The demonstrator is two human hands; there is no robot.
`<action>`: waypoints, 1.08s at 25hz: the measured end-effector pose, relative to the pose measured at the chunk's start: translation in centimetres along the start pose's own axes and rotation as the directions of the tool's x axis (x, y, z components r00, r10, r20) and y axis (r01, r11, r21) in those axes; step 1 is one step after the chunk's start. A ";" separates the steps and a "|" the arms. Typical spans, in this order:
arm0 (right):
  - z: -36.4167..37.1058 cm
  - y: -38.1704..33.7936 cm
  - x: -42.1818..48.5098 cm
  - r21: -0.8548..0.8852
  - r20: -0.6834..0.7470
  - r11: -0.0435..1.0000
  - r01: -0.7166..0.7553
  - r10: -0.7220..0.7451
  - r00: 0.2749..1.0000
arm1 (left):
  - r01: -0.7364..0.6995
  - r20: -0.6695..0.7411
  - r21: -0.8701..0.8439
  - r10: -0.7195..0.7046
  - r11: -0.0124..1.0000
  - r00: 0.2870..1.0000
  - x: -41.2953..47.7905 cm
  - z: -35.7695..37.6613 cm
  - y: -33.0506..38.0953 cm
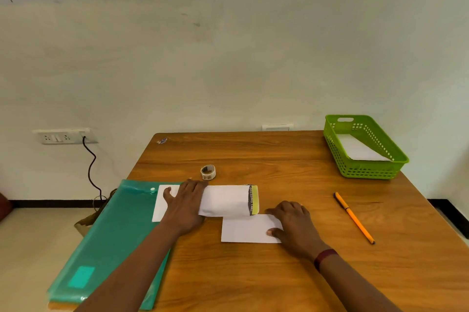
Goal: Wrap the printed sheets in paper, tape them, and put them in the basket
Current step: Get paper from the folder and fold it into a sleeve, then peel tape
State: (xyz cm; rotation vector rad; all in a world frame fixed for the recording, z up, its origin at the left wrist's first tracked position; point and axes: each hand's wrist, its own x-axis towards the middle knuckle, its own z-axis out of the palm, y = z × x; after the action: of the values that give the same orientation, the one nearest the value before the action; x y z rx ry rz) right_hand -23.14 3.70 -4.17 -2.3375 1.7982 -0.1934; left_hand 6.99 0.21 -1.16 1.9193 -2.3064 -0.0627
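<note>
A white paper wrap (225,201) lies folded over printed sheets on the wooden table (253,273); a printed yellow and black edge (253,199) sticks out at its right end. My left hand (185,206) presses flat on the wrap's left part. A lower flap of white paper (246,229) lies toward me, and my right hand (291,225) holds its right edge, thumb on top. A small tape roll (208,172) stands just behind the wrap. The green basket (368,169) sits at the back right with a white packet (360,150) inside.
A green plastic folder (114,243) lies at the table's left side, partly under the paper. An orange pencil (354,217) lies to the right of my right hand. A wall socket with a black cable (90,167) is at the left, past the table.
</note>
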 end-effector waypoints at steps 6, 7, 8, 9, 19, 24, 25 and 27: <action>0.0 -0.1 0.2 0.049 0.056 0.996 -0.073 0.070 0.996 | 0.054 0.012 -0.011 -0.054 0.998 0.998 -0.2 0.3 0.1; 0.0 -0.2 0.1 0.079 0.044 0.994 -0.079 0.075 0.996 | 0.065 0.006 -0.012 -0.065 0.998 0.998 -0.2 0.2 0.1; 0.1 -0.2 0.0 0.108 0.018 0.991 -0.082 0.081 0.997 | 0.075 -0.002 -0.010 -0.075 0.997 0.997 -0.3 0.2 0.2; 0.2 -0.2 -0.3 0.140 -0.016 0.986 -0.092 0.095 0.995 | 0.082 -0.012 -0.007 -0.082 0.997 0.997 -0.4 0.2 0.1; -0.1 2.9 -2.8 0.622 -0.411 0.745 -0.239 0.571 0.710 | 0.139 -0.020 0.018 -0.139 0.990 0.990 -0.9 -0.5 -1.0; -1.1 2.7 -2.4 0.647 -0.415 0.751 -0.131 0.491 0.766 | 0.115 -0.020 0.019 -0.114 0.993 0.993 -0.8 -0.7 -0.5; -1.2 2.5 -2.2 0.636 -0.408 0.762 -0.120 0.464 0.786 | 0.107 -0.024 0.021 -0.107 0.994 0.994 -0.8 -0.7 -0.4; -1.5 2.2 -1.9 0.602 -0.395 0.790 -0.115 0.421 0.817 | 0.097 -0.027 0.020 -0.096 0.995 0.995 -0.8 -0.9 -0.1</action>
State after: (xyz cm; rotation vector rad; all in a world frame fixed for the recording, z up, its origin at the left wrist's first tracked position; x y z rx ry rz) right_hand -26.02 4.88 -3.17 -1.6617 1.9196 -1.2236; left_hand 7.32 1.03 -0.33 2.0286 -2.2059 -0.0228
